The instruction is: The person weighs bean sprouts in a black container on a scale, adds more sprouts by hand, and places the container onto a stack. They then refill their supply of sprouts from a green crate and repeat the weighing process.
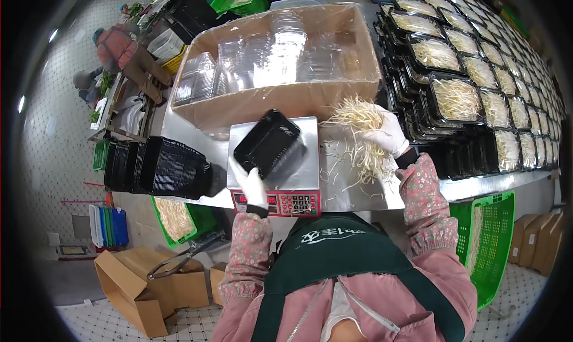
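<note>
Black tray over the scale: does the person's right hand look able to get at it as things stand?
Probably yes: nothing upright stands between the right hand and the black tray, only loose sprouts on the table. That hand holds a sprout clump, though, so gripping could be awkward.

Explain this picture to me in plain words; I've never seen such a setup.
There is no robot, just a person at work. This single view comes from a camera worn on the head, looking forward and down. The gloved right hand holds bean sprouts. The gloved left hand is at the edge of a black tray over a scale; its grip is hard to see. The metal table also bears loose sprouts, a cardboard box of clear plastic pieces, and filled trays.
</note>
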`<move>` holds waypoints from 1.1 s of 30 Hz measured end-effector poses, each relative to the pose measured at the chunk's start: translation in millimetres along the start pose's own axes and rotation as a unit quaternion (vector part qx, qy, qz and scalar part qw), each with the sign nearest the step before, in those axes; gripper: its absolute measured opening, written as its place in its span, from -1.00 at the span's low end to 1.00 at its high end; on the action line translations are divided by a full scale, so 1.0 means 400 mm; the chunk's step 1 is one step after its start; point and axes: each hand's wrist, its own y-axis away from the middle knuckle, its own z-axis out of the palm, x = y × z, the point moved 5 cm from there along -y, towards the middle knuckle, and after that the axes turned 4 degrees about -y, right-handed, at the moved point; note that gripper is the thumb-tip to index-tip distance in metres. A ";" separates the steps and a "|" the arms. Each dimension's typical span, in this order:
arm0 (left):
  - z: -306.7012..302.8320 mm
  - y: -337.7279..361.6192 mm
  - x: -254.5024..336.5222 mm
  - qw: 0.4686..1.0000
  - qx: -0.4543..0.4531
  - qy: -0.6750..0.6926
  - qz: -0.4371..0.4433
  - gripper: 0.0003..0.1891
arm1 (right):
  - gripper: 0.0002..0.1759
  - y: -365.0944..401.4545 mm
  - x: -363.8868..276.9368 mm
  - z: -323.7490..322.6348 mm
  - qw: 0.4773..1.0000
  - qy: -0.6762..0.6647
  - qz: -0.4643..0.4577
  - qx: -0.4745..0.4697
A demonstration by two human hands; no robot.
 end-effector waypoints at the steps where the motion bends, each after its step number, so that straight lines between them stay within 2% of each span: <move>1: 0.033 -0.005 0.040 0.999 -0.014 0.014 0.039 -0.10 | -0.40 -0.023 -0.052 0.034 0.996 0.077 -0.009 -0.032; 2: 0.062 -0.013 0.070 0.996 -0.011 0.070 0.054 -0.15 | -0.42 -0.048 -0.112 0.079 0.986 0.153 -0.020 -0.065; 3: 0.076 -0.026 0.081 0.993 -0.028 -0.055 0.099 -0.20 | -0.44 -0.073 -0.164 0.126 0.968 0.228 -0.032 -0.096; 4: 0.098 -0.025 0.117 0.990 -0.051 -0.074 0.108 -0.23 | -0.45 -0.094 -0.192 0.168 0.944 0.301 -0.046 -0.126; 5: 0.121 -0.017 0.151 0.986 -0.075 -0.094 0.118 -0.24 | -0.58 -0.108 -0.177 0.217 0.899 0.378 -0.155 -0.158; 7: 0.153 -0.013 0.149 0.989 -0.113 -0.031 0.088 -0.25 | -0.67 -0.125 -0.167 0.345 0.792 0.534 -0.138 -0.260; 9: 0.164 -0.007 0.133 0.983 -0.162 0.009 0.082 -0.26 | -0.70 -0.146 -0.095 0.460 0.778 0.535 -0.177 -0.278; 11: 0.145 -0.025 0.065 0.974 -0.176 0.139 -0.031 -0.31 | -0.66 -0.146 -0.085 0.540 0.786 0.516 -0.233 -0.247; 12: 0.119 -0.031 0.061 0.976 -0.164 0.135 -0.039 -0.33 | -0.58 -0.151 -0.045 0.568 0.804 0.489 -0.241 -0.238; 13: 0.089 -0.035 0.057 0.978 -0.153 0.129 -0.048 -0.35 | -0.41 -0.148 -0.031 0.591 0.819 0.458 -0.212 -0.271; 14: 0.062 -0.036 0.051 0.980 -0.144 0.123 -0.060 -0.37 | -0.36 -0.140 0.001 0.614 0.826 0.444 -0.214 -0.274; 15: 0.042 -0.038 0.067 0.991 -0.132 0.027 0.020 -0.37 | -0.31 -0.136 0.007 0.634 0.832 0.431 -0.214 -0.275; 16: 0.035 -0.036 0.084 0.986 -0.120 -0.068 0.099 -0.37 | -0.25 -0.139 0.027 0.644 0.828 0.436 -0.174 -0.307; 18: 0.040 -0.018 0.116 0.931 -0.098 -0.251 0.247 -0.37 | -0.22 -0.158 0.038 0.660 0.823 0.433 -0.158 -0.331; 19: 0.052 -0.007 0.110 0.898 -0.154 -0.322 0.255 -0.32 | -0.20 -0.162 0.042 0.663 0.822 0.431 -0.147 -0.343; 21: 0.051 -0.007 0.113 0.854 -0.193 -0.408 0.259 -0.32 | -0.11 -0.179 0.039 0.637 0.844 0.350 -0.125 -0.387; 23: 0.049 -0.007 0.120 0.836 -0.195 -0.435 0.270 -0.33 | -0.08 -0.180 0.038 0.586 0.867 0.255 -0.129 -0.408; 24: 0.048 -0.006 0.122 0.828 -0.194 -0.449 0.274 -0.34 | -0.08 -0.180 0.011 0.558 0.872 0.244 -0.097 -0.414; 25: 0.044 -0.008 0.124 0.835 -0.194 -0.436 0.274 -0.33 | -0.14 -0.179 -0.027 0.525 0.885 0.216 -0.111 -0.397; 27: 0.044 -0.012 0.130 0.848 -0.197 -0.407 0.276 -0.31 | -0.21 -0.173 -0.058 0.445 0.926 0.215 -0.087 -0.299; 29: 0.063 -0.010 0.171 0.848 -0.199 -0.383 0.307 -0.29 | -0.30 -0.153 -0.083 0.401 0.951 0.235 -0.142 -0.139; 30: 0.075 -0.007 0.195 0.846 -0.201 -0.372 0.324 -0.28 | -0.30 -0.138 -0.081 0.406 0.922 0.335 -0.170 -0.096; 31: 0.096 -0.002 0.207 0.834 -0.234 -0.374 0.330 -0.26 | -0.27 -0.117 -0.059 0.432 0.894 0.415 -0.147 -0.081; 33: 0.131 0.003 0.154 0.796 -0.295 -0.426 0.312 -0.26 | -0.22 -0.069 -0.003 0.501 0.867 0.458 -0.143 -0.133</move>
